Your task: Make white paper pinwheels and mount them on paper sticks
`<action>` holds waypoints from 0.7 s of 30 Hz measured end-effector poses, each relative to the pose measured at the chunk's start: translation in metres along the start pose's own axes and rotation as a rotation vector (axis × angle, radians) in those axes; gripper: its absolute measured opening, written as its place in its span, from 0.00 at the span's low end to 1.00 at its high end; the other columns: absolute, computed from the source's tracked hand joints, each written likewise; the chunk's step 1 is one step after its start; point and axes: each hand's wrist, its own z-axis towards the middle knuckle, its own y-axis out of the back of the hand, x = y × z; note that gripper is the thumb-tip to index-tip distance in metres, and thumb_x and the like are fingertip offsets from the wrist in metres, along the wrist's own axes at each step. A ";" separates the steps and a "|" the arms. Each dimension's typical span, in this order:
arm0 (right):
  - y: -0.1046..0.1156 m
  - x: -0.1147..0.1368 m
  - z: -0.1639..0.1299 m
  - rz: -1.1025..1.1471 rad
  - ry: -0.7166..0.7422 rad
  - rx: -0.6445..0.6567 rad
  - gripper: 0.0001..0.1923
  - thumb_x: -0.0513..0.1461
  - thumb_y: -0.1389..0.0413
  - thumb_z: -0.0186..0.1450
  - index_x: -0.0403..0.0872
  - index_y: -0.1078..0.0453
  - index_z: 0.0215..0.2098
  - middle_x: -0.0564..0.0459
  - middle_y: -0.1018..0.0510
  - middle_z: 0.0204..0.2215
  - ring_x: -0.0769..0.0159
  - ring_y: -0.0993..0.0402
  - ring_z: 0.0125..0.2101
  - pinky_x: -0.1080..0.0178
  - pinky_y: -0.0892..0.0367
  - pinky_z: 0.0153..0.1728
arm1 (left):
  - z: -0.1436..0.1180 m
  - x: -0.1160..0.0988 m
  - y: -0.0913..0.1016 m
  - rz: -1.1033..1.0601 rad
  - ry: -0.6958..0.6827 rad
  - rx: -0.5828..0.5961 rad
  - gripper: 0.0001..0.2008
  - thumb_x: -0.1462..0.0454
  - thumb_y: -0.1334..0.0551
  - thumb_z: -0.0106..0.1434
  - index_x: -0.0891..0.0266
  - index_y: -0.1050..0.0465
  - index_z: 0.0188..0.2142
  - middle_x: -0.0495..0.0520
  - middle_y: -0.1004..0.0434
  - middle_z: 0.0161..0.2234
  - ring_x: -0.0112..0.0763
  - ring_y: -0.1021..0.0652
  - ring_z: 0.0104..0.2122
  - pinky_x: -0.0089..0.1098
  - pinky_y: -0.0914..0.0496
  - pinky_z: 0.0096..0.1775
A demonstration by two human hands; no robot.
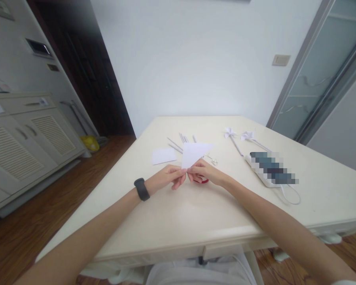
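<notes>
A white sheet of paper (194, 152), folded to a triangle, is held up over the table. My left hand (172, 175) pinches its near lower corner between thumb and finger. Close beside it, my right hand (204, 171) pinches the same corner from the other side, fingertips nearly touching. Partly hidden under my right hand is a red-handled thing (206, 181), too covered to name. Behind the paper lie several thin pale sticks (175, 147). A flat white sheet of paper (164, 156) lies to the left.
Two white paper pinwheels on sticks, one pinwheel (229, 132) left of the other pinwheel (248, 136), lie at the back right. Nearer is a white case with a blurred top and a strap (291, 202). Small white bits (214, 162) lie right of the paper. The table (178, 221) meets the wall.
</notes>
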 end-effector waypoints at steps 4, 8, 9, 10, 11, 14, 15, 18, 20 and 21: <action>0.000 0.001 0.000 0.012 0.008 0.010 0.15 0.39 0.52 0.61 0.41 0.31 0.20 0.60 0.40 0.10 0.77 0.48 0.13 0.69 0.52 0.17 | 0.001 0.002 -0.002 -0.010 -0.021 -0.003 0.22 0.52 0.51 0.64 0.64 0.37 0.21 0.47 0.36 0.17 0.23 0.35 0.18 0.28 0.38 0.27; 0.000 -0.001 0.000 0.024 0.021 0.014 0.15 0.39 0.52 0.61 0.41 0.31 0.20 0.60 0.40 0.10 0.77 0.48 0.13 0.69 0.52 0.18 | 0.001 0.003 -0.003 -0.015 -0.033 0.008 0.22 0.53 0.53 0.65 0.64 0.38 0.21 0.47 0.36 0.17 0.23 0.35 0.18 0.28 0.37 0.28; 0.000 -0.001 0.001 0.022 0.022 0.008 0.15 0.39 0.52 0.61 0.41 0.31 0.20 0.60 0.41 0.10 0.77 0.48 0.14 0.69 0.52 0.18 | 0.001 0.003 -0.003 -0.017 -0.027 0.012 0.22 0.53 0.52 0.65 0.64 0.37 0.22 0.47 0.36 0.17 0.23 0.35 0.18 0.28 0.37 0.28; 0.000 -0.002 0.001 0.018 0.022 -0.001 0.15 0.39 0.52 0.61 0.41 0.31 0.20 0.60 0.41 0.10 0.77 0.48 0.14 0.69 0.51 0.18 | 0.000 0.002 -0.003 -0.018 -0.020 0.014 0.21 0.53 0.52 0.65 0.65 0.37 0.23 0.47 0.36 0.17 0.23 0.35 0.18 0.28 0.37 0.28; 0.000 -0.002 0.001 0.014 0.021 -0.011 0.15 0.39 0.52 0.61 0.41 0.32 0.20 0.60 0.41 0.10 0.77 0.48 0.14 0.68 0.51 0.19 | 0.000 0.002 -0.002 -0.018 -0.013 0.014 0.20 0.53 0.52 0.64 0.65 0.36 0.24 0.47 0.36 0.18 0.23 0.35 0.18 0.28 0.37 0.27; 0.000 -0.002 0.001 0.000 0.012 -0.040 0.15 0.39 0.52 0.60 0.42 0.33 0.18 0.61 0.43 0.09 0.77 0.49 0.14 0.68 0.51 0.19 | 0.000 0.000 -0.002 -0.006 -0.004 0.008 0.20 0.53 0.51 0.64 0.65 0.35 0.24 0.47 0.36 0.17 0.24 0.34 0.18 0.28 0.38 0.27; 0.000 -0.001 0.001 -0.004 0.007 -0.046 0.15 0.39 0.52 0.60 0.42 0.33 0.18 0.61 0.43 0.09 0.77 0.49 0.13 0.68 0.51 0.19 | 0.000 -0.001 -0.001 0.003 -0.004 0.005 0.20 0.53 0.51 0.64 0.65 0.35 0.23 0.47 0.36 0.17 0.24 0.34 0.18 0.28 0.38 0.27; 0.000 0.001 0.001 -0.013 -0.011 -0.053 0.16 0.40 0.51 0.59 0.42 0.35 0.16 0.61 0.43 0.09 0.78 0.51 0.13 0.68 0.52 0.18 | 0.001 -0.002 0.000 0.037 -0.005 0.008 0.22 0.53 0.50 0.63 0.65 0.36 0.20 0.47 0.37 0.14 0.24 0.34 0.18 0.28 0.38 0.27; 0.001 0.001 0.001 -0.018 -0.021 -0.047 0.16 0.40 0.50 0.59 0.42 0.36 0.16 0.61 0.42 0.09 0.78 0.51 0.12 0.69 0.53 0.17 | 0.001 -0.001 0.001 0.051 -0.008 0.002 0.22 0.53 0.49 0.63 0.65 0.37 0.19 0.47 0.37 0.14 0.23 0.35 0.17 0.27 0.39 0.26; 0.002 0.001 0.001 -0.017 -0.021 -0.049 0.16 0.40 0.50 0.58 0.42 0.36 0.16 0.61 0.42 0.09 0.78 0.51 0.12 0.69 0.54 0.17 | 0.001 0.000 0.001 0.056 -0.012 -0.002 0.22 0.53 0.49 0.63 0.64 0.37 0.19 0.46 0.38 0.14 0.23 0.35 0.17 0.27 0.39 0.26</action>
